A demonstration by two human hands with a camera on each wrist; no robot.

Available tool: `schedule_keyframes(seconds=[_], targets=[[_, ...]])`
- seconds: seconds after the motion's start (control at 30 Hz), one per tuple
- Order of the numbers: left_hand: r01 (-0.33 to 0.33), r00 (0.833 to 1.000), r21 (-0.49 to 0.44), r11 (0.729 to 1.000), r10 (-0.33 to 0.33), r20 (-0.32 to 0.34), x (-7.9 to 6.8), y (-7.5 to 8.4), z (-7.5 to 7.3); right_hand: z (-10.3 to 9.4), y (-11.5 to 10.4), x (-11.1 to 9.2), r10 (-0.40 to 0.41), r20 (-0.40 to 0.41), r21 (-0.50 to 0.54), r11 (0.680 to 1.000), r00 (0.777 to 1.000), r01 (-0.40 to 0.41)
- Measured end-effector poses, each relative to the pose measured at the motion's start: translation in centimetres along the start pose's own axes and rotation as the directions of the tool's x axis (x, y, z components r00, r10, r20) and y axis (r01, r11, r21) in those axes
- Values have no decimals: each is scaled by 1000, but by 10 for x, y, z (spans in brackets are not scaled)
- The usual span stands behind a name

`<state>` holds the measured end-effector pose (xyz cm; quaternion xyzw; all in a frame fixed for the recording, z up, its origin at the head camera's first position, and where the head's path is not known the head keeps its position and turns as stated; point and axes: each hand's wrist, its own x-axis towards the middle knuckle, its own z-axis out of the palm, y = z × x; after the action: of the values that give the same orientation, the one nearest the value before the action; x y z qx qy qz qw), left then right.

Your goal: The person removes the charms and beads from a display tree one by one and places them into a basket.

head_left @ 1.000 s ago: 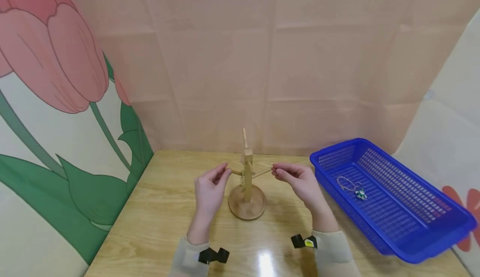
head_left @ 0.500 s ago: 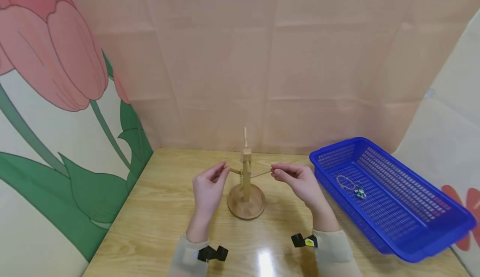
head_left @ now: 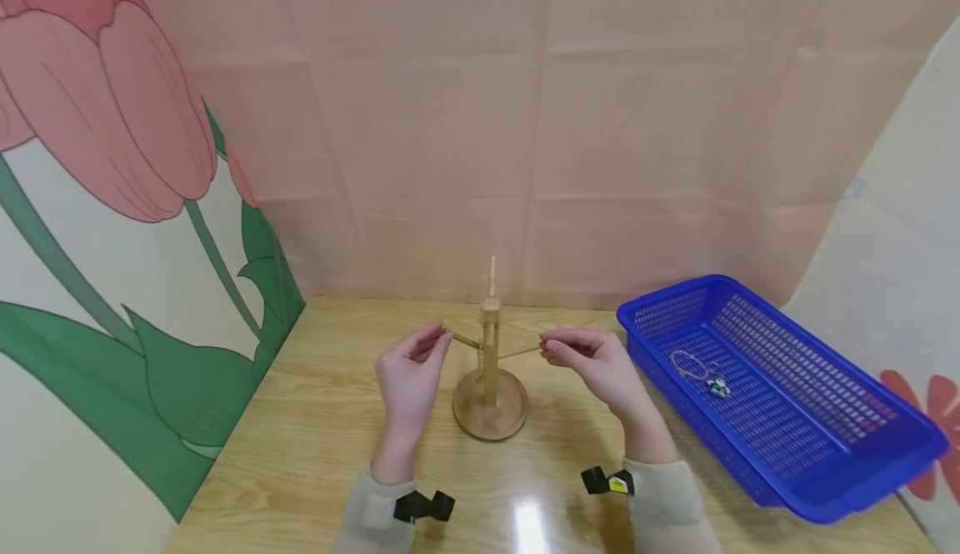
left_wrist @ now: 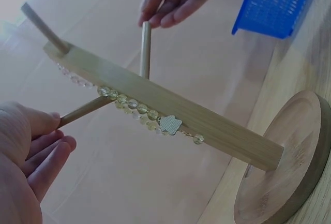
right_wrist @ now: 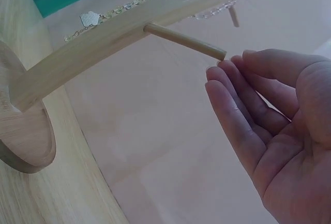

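Note:
A wooden jewellery stand (head_left: 491, 362) with a round base (head_left: 468, 416) stands upright on the table, pegs sticking out on both sides. With thumb and fingertips, my left hand (head_left: 411, 375) pinches the outer end of the left peg (left_wrist: 85, 111). A bracelet of clear and yellowish beads (left_wrist: 133, 104), bearing a pale flat charm (left_wrist: 170, 124), hangs at that peg's inner end along the post. My right hand (head_left: 596, 366) holds the tip of the opposite peg (right_wrist: 186, 43) between thumb and fingers. Paler beads (left_wrist: 75, 77) hang below the upper peg (left_wrist: 44, 27).
On the right of the table (head_left: 300, 454) sits a blue perforated basket (head_left: 750, 471). Inside it lie a thin ring-shaped band (head_left: 686, 364) and a green-and-white beaded piece (head_left: 718, 386). A pinkish cloth backdrop (head_left: 420, 162) rises behind the table.
My left hand has shifted slightly left and the stand has turned a little, its left peg now slanting more. My right hand stays nearly still at its peg.

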<state>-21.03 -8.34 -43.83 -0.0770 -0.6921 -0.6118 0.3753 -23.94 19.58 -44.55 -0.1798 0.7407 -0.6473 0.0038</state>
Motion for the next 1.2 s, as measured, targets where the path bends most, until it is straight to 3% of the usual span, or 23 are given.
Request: schedule_keyframes(seconds=[0.17, 0.33, 0.6, 0.73, 0.97, 1.2], targets=[[-41, 999, 29, 999, 40, 16, -1, -23, 0, -1, -1, 0, -15, 9, -21, 1000, 1000, 15], [-44, 997, 3, 999, 43, 56, -1, -31, 2, -6, -7, 1, -12, 32, -33, 999, 999, 13], [-25, 990, -17, 1000, 27, 135, -4, -30, 1, -6, -10, -5, 27, 74, -3, 1000, 997, -27], [-10, 986, -22, 1000, 14, 166, -5, -30, 2, -4, -11, -9, 15, 106, 2, 1000, 994, -15], [-32, 978, -70, 997, 45, 203, -6, -29, 7, -8, -15, -16, -14, 139, -19, 1000, 990, 17], [12, 967, -78, 997, 8, 255, -5, -25, 8, -12, -24, -18, -4, 185, -50, 999, 983, 13]])
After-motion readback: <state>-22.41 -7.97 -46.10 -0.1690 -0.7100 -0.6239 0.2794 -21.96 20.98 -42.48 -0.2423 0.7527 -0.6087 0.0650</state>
